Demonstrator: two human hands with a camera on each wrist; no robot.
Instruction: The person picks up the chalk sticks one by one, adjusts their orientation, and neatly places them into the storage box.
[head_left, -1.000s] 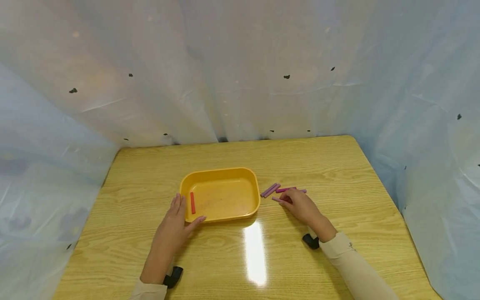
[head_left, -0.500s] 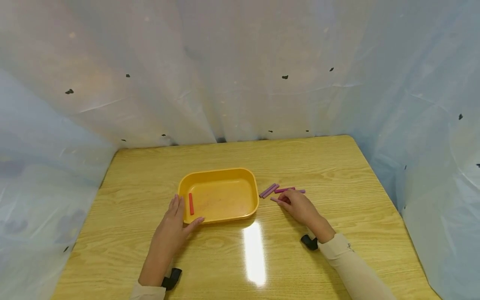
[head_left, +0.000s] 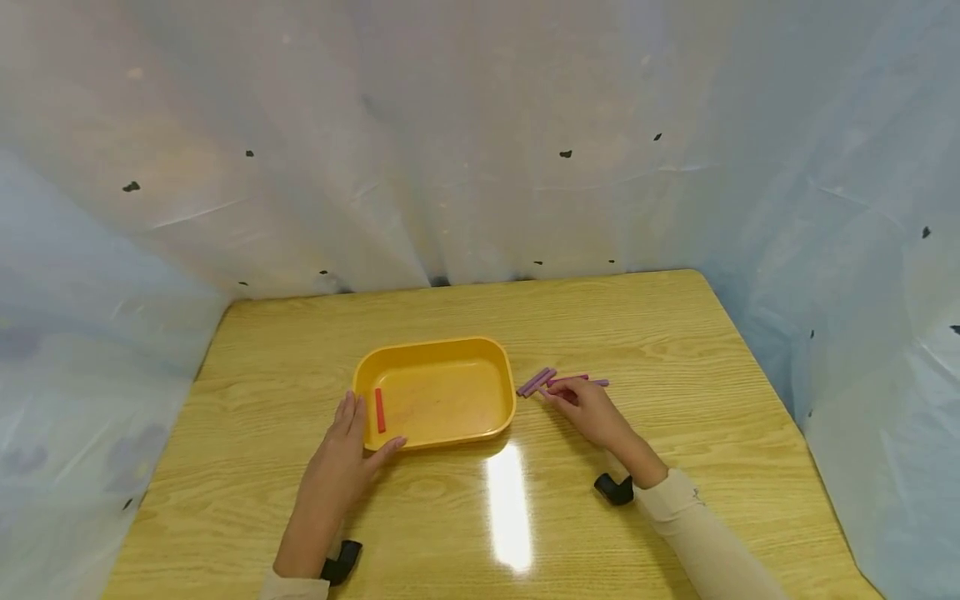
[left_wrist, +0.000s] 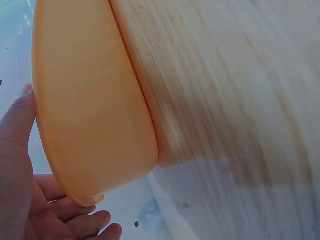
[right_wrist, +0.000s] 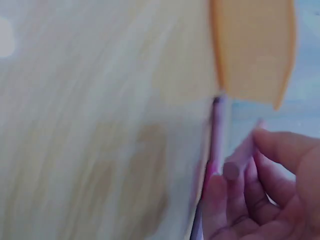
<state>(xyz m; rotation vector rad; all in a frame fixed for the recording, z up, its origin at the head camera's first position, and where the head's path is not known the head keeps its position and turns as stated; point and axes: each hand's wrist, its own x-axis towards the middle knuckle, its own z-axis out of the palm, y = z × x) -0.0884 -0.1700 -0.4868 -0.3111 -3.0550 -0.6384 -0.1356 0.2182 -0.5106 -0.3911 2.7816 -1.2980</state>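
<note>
Purple stick (head_left: 545, 392) is pinched between thumb and fingers of the right hand (head_left: 588, 410), just beyond the right edge of the yellow tray (head_left: 442, 404) on the wooden surface (head_left: 660, 333). Whether it touches its neighbours, I cannot tell. Close by lie 2 loose purple sticks (head_left: 536, 383), 1 magenta stick (head_left: 558, 381) and 1 more purple piece (head_left: 600, 382), partly behind the right hand, toward the surface's right edge. The left hand (head_left: 337, 454) rests with fingers extended around the tray's near left corner, thumb along the near rim, seemingly steadying it. Inside, 1 red stick (head_left: 380, 410) lies near the tray's left edge. The step in hand looks like handling 1 stick from the group; the next move probably calls for keeping the pinch narrow and avoiding nudging the others.
</note>
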